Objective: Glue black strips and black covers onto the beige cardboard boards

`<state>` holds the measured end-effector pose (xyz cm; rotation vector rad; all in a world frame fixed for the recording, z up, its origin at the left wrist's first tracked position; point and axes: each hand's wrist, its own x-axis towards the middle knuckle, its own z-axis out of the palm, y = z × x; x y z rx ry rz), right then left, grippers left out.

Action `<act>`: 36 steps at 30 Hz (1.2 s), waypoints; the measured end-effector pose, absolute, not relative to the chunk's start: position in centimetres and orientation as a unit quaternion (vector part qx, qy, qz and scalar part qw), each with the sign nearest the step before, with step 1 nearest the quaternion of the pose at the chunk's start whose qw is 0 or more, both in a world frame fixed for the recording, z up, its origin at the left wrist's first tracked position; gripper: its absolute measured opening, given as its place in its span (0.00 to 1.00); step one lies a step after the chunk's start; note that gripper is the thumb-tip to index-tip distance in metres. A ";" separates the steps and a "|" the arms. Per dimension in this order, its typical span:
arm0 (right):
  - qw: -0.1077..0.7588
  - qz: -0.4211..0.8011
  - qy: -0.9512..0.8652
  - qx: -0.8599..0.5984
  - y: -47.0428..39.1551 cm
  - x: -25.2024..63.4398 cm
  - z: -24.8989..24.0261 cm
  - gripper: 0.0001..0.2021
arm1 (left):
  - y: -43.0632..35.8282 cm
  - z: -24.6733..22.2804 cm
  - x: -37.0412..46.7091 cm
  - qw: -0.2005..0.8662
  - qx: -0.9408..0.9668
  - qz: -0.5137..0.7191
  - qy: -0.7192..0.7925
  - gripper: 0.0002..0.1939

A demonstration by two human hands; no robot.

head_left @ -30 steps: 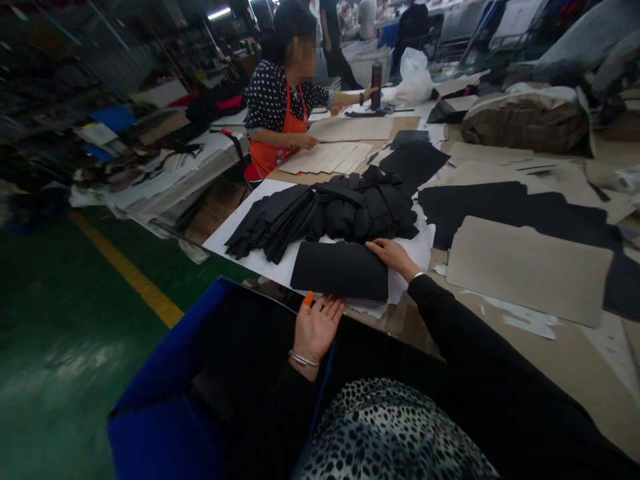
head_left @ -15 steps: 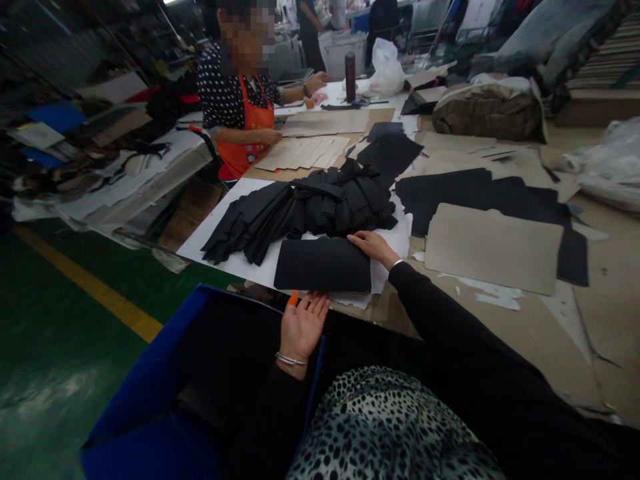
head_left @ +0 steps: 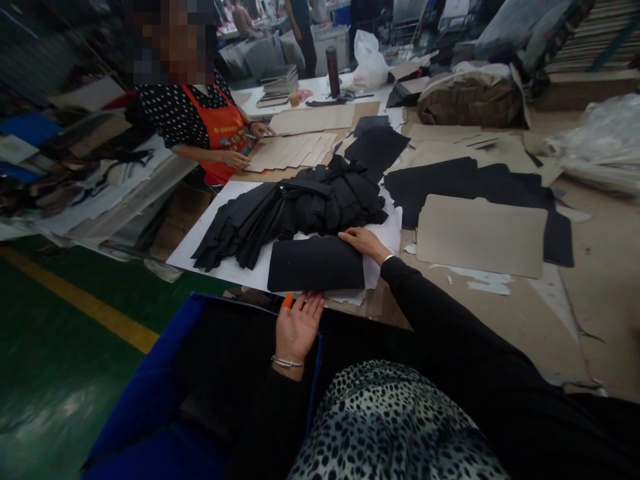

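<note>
A black rectangular panel (head_left: 316, 265) lies near the front edge of the table, with a thin pale layer showing under its front edge. My right hand (head_left: 367, 243) is closed over its far right corner. Palm up, my left hand (head_left: 299, 328) is at the panel's front edge, fingers stretched out and fingertips at or just under that edge. An orange cover (head_left: 287, 301) is on one of its digits. Just behind the panel is a heap of black strips (head_left: 295, 210), some fanned out to the left.
Right of the panel, a beige board (head_left: 483, 235) lies over black sheets (head_left: 465, 180). Below the table edge at left stands a blue bin (head_left: 145, 393) with dark contents. Across the table, a person in an orange apron (head_left: 220, 127) handles beige pieces (head_left: 290, 152). A dark bottle (head_left: 333, 72) stands farther back.
The view has shifted slightly. My hands keep nearly the same place at the panel. The person opposite has turned more to the table, both hands now at the beige pieces.
</note>
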<state>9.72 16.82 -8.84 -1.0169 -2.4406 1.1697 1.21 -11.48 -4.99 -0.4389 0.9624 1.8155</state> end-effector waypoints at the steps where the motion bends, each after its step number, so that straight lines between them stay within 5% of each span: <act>1: 0.126 0.402 -0.837 -0.349 16.8 9.7 -8.9 0.22 | -11.5 -5.0 1.2 0.497 -0.181 0.748 0.400 0.20; 26: 0.175 0.475 -0.780 -0.368 17.0 9.6 -9.9 0.21 | -11.7 -2.9 1.1 0.451 -0.124 0.727 0.502 0.26; 36: 0.255 0.616 -0.625 -0.407 15.6 12.8 -4.7 0.24 | -12.6 -2.6 1.4 0.435 -0.132 0.697 0.554 0.21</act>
